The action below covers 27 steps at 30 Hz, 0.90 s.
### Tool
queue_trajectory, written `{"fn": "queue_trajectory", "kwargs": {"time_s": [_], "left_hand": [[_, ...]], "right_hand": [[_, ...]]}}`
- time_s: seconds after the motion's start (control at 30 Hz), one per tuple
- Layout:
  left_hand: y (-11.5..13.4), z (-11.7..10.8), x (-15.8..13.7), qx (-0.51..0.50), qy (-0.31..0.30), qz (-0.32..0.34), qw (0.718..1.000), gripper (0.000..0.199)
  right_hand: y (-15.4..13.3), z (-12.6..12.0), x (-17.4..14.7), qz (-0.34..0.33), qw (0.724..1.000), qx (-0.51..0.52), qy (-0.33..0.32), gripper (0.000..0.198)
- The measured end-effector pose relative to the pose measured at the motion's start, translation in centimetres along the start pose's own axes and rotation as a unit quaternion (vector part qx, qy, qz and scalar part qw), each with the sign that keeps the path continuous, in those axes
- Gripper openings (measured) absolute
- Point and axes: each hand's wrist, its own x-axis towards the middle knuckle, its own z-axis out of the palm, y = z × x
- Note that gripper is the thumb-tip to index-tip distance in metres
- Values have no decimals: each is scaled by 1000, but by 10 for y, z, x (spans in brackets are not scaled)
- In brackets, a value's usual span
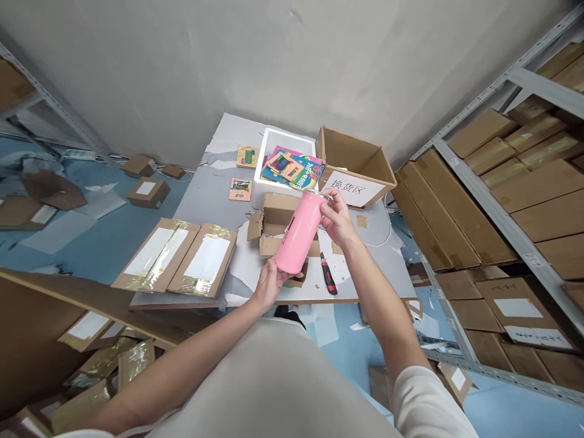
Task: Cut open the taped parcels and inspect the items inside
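A pink tumbler [300,234] with a silver rim and dark lettering tilts in the air over the table. My left hand [269,283] supports its lower end, fingers against the base. Around the rim end, my right hand [336,217] is closed with thumb and fingers on the side. Behind and under the tumbler stands a small opened cardboard box [279,218] with its flaps out, partly hidden. A red and black utility knife [328,275] lies on the table to the right, near the front edge.
Two taped parcels [203,260] sit at the table's left. A white foam box [264,194] with colourful books [292,170] stands at the back, beside a large open carton [353,182] with a handwritten label. Shelves of cartons [529,158] line the right; a big box of parcels is lower left.
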Motion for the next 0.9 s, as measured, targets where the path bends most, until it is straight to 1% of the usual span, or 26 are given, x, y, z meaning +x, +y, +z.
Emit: {"fn": "queue_trajectory", "kwargs": {"time_s": [0.07,0.17,0.23,0.3,0.33,0.4,0.47,0.53,0.57,0.63,0.7,0.77,0.87,0.9], "left_hand": [[-1,-1,0,1,10,4,1000,80],[-1,-1,2,12,32,24,999,72],[0,-2,6,35,56,46,997,77],[1,-3,9,50,76,63,994,82],[2,-4,10,47,76,61,994,78],[3,-5,10,26,50,27,998,67],[3,-6,9,2,24,-20,1000,74],[2,-5,8,-12,28,-49,998,81],[1,-4,9,-16,40,-55,998,80],[-1,-3,10,-16,65,-57,996,76],[-3,-2,11,-11,75,-45,996,73],[-3,-2,11,-1,72,-24,997,72],[-1,-4,8,18,63,-1,998,83],[0,-5,7,17,57,-4,998,81]], "right_hand": [[2,0,0,2,1000,9,12,46],[4,-1,0,3,999,1,47,50],[6,-1,0,-4,997,-13,82,50],[7,-1,-2,-19,994,-28,101,52],[8,-1,-3,-28,994,-34,97,53],[8,0,-6,-43,996,-39,63,60],[8,0,-8,-42,998,-39,26,64],[9,-1,-9,-29,999,-41,15,63],[10,-2,-9,-23,999,-41,19,62],[13,-3,-9,-15,999,-41,30,59],[16,-5,-7,-15,998,-43,39,60],[19,-6,-7,-20,997,-57,50,60],[20,-8,-7,-40,992,-95,69,62],[19,-9,-8,-48,991,-108,67,62]]}}
